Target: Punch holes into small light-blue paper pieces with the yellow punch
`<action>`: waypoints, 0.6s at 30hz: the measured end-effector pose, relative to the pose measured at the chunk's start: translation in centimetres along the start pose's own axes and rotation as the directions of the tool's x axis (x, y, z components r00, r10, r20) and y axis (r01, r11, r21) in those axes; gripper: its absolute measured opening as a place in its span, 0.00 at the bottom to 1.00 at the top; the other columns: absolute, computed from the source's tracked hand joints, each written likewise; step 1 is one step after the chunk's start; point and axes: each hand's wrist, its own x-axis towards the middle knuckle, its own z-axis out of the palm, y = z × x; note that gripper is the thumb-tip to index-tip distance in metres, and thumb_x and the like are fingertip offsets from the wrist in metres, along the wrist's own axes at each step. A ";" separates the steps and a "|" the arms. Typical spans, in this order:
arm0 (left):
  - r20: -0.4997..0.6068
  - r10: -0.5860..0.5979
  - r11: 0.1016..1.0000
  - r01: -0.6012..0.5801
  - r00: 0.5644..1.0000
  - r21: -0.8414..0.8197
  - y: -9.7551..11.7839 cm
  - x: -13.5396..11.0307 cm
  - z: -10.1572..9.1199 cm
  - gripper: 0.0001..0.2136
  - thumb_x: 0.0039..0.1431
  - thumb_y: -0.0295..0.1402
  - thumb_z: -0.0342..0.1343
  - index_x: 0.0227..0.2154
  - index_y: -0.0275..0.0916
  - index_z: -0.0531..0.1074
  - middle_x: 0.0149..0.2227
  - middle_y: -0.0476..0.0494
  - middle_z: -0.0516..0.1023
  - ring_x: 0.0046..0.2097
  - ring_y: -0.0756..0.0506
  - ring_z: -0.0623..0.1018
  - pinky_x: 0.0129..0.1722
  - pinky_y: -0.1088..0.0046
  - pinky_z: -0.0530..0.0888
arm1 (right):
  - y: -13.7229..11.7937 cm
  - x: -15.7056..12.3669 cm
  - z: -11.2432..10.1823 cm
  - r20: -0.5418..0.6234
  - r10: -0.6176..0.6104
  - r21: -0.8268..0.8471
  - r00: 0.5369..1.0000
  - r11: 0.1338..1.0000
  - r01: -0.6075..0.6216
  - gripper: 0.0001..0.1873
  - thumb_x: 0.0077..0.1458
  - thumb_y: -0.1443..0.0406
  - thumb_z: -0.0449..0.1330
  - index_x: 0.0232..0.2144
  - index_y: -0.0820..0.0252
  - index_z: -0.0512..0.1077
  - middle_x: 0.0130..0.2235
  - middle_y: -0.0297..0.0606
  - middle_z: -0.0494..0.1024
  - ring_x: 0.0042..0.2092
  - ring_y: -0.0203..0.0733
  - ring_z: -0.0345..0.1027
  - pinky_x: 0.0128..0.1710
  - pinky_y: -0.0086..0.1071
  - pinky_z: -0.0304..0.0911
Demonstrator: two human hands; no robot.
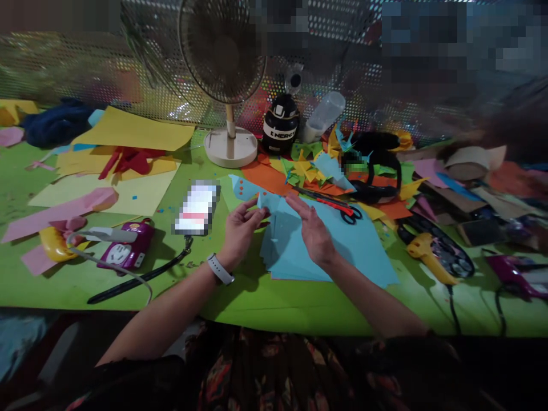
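A small folded piece of light blue paper [270, 201] lies on a stack of light blue sheets [342, 245] in the middle of the green table [257, 291]. My left hand [241, 229], with a white wristband, pinches the left edge of that folded piece with thumb and fingers. My right hand [314, 231] lies flat on the paper beside it, fingers stretched out toward the fold, pressing it down.
Red-handled scissors [342, 208] lie just behind the blue stack. A desk fan [226, 85], black bottle [280, 123], folded paper shapes [308, 165], yellow sheets [132, 134], a phone [197, 208], a purple device [126, 245] and a yellow glue gun [426, 254] surround the work area.
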 end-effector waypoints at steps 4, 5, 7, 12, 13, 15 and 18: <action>0.037 -0.038 0.999 0.038 0.999 0.003 -0.8 -0.6 0.3 0.22 0.46 0.38 0.70 0.45 0.39 0.75 0.33 0.45 0.83 0.37 0.45 0.82 0.38 0.67 0.79 | -1.7 -0.4 -0.1 0.005 0.020 0.096 1.000 0.995 -0.020 0.32 0.66 0.45 0.36 0.64 0.46 0.61 0.68 0.32 0.57 0.70 0.46 0.44 0.68 0.48 0.47; 0.040 -0.044 0.999 0.044 0.998 0.002 -0.9 -0.7 0.4 0.22 0.46 0.38 0.71 0.45 0.39 0.75 0.33 0.45 0.83 0.37 0.45 0.82 0.38 0.67 0.79 | -2.1 -0.4 -0.1 0.020 0.019 0.073 1.000 0.997 -0.020 0.33 0.65 0.44 0.38 0.63 0.47 0.62 0.68 0.33 0.55 0.70 0.47 0.43 0.68 0.48 0.45; 0.045 -0.057 0.998 0.057 0.997 -0.005 -0.9 -0.8 0.5 0.22 0.46 0.37 0.71 0.45 0.39 0.75 0.34 0.45 0.83 0.37 0.45 0.82 0.39 0.66 0.79 | -2.5 -0.4 -0.3 0.038 0.019 0.002 0.999 1.000 -0.019 0.35 0.63 0.42 0.38 0.63 0.47 0.62 0.69 0.33 0.54 0.71 0.49 0.41 0.68 0.49 0.44; 0.020 -0.053 0.998 0.054 0.998 -0.025 -0.3 -0.7 0.4 0.21 0.46 0.36 0.70 0.44 0.39 0.75 0.33 0.45 0.83 0.38 0.45 0.83 0.39 0.67 0.79 | -2.2 -0.2 -0.9 -0.105 -0.044 -0.126 0.994 0.992 0.031 0.31 0.64 0.43 0.40 0.61 0.44 0.64 0.66 0.36 0.60 0.68 0.49 0.48 0.66 0.51 0.48; 0.005 -0.041 0.999 0.041 0.999 -0.028 -0.1 -0.6 0.4 0.20 0.46 0.36 0.70 0.43 0.39 0.75 0.33 0.45 0.83 0.38 0.45 0.83 0.39 0.67 0.79 | -1.9 -0.2 -1.0 -0.152 -0.058 -0.147 0.987 0.988 0.035 0.30 0.64 0.44 0.43 0.59 0.45 0.67 0.63 0.38 0.64 0.66 0.49 0.52 0.65 0.51 0.49; -0.025 -0.010 0.999 0.009 1.000 -0.032 0.3 -0.4 0.3 0.20 0.46 0.36 0.70 0.43 0.40 0.75 0.34 0.45 0.83 0.38 0.45 0.83 0.39 0.68 0.78 | -1.4 -0.1 -1.1 -0.202 -0.069 -0.178 0.977 0.984 0.032 0.25 0.63 0.45 0.49 0.50 0.49 0.74 0.52 0.42 0.74 0.57 0.49 0.64 0.60 0.49 0.58; -0.061 0.035 0.999 -0.037 0.998 -0.034 0.9 0.0 0.2 0.19 0.46 0.36 0.70 0.43 0.41 0.75 0.34 0.46 0.83 0.37 0.45 0.83 0.39 0.67 0.78 | -0.8 0.1 -1.1 -0.154 -0.067 -0.191 0.986 0.981 0.037 0.23 0.61 0.45 0.52 0.32 0.53 0.76 0.33 0.39 0.76 0.40 0.45 0.70 0.45 0.42 0.66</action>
